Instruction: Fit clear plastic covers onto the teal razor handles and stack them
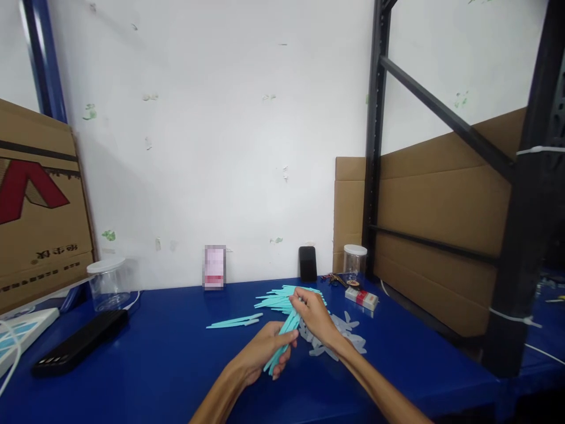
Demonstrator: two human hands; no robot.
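Left hand [263, 348] grip: closed around sticks [289, 325]. Right hand [316, 312] grip: pinched at their upper end. Uneven pressure could scatter them.

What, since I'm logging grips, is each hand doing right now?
Left hand: closed, holding a bundle of turquoise sticks.
Right hand: curled at the bundle's upper end; whether it grips anything cannot be told.
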